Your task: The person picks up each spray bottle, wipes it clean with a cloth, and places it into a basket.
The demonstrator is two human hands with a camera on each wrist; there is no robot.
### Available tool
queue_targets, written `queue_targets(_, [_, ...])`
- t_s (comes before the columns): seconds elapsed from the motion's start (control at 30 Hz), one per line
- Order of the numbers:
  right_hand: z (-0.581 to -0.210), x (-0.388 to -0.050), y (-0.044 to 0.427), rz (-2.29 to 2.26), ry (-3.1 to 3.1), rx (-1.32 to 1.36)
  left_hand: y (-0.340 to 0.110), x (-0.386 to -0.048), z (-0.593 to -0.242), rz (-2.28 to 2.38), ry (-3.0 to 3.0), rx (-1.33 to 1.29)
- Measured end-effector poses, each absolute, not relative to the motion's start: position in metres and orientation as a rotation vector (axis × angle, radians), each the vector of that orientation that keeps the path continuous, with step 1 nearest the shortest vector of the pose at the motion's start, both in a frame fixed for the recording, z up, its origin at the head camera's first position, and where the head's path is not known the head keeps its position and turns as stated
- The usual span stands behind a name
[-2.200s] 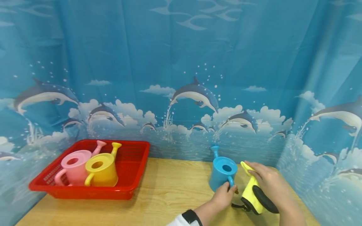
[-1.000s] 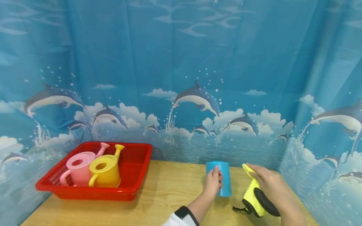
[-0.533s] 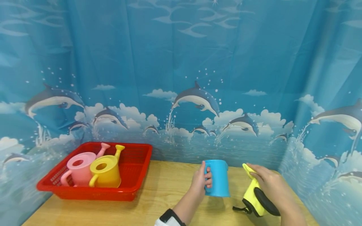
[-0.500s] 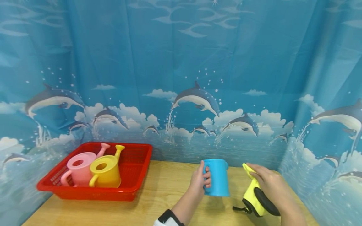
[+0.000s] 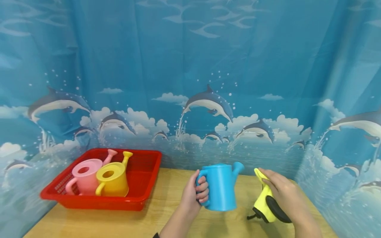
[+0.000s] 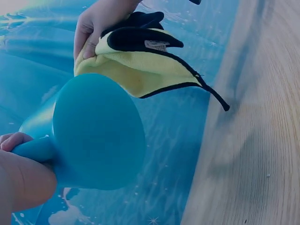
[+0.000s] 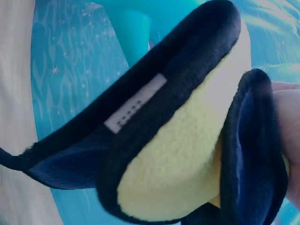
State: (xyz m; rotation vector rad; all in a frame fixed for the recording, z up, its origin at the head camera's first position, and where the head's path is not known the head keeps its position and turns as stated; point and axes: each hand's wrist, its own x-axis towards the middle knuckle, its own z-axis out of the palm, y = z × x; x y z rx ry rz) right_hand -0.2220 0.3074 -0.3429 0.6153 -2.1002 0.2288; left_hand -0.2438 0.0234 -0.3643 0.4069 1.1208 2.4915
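In the head view my left hand (image 5: 194,193) grips the handle of a blue watering can (image 5: 221,188), fingers curled round it. The can is held above the table, its spout pointing right. Its round base (image 6: 98,131) faces the left wrist camera. To the right, my right hand (image 5: 285,191) pinches the top of a folded yellow cloth (image 5: 266,201) with black edging, which hangs just beyond the spout. A white label and a short black cord show on the cloth (image 7: 178,154) in the right wrist view; part of the can's spout (image 7: 133,37) appears behind it.
A red plastic basket (image 5: 104,203) stands on the left of the wooden table (image 5: 175,185). A pink watering can (image 5: 86,178) and a yellow watering can (image 5: 114,180) sit inside it. A blue dolphin-print curtain (image 5: 166,82) surrounds the table's back and sides.
My left hand has lifted the blue watering can, shifted it left and turned it, so its spout swings from pointing away to pointing right. The right hand stays nearly still with the cloth.
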Motion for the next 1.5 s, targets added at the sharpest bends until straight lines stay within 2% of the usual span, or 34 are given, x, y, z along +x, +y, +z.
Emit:
queue_targets(0.37, [-0.343,-0.231,0.272,0.351,-1.763,0.832,0.013,-0.239,-0.365,2.500,1.154,0.401])
queue_targets(0.73, [-0.347,-0.231,0.228,0.411,-1.637,1.033,0.023,-0.231,-0.360,2.451,1.285,0.370])
queue_targets(1.5, [-0.362,-0.220,0.197,0.446,-1.787,1.097,0.028,-0.215,-0.359,2.438,1.391,0.423])
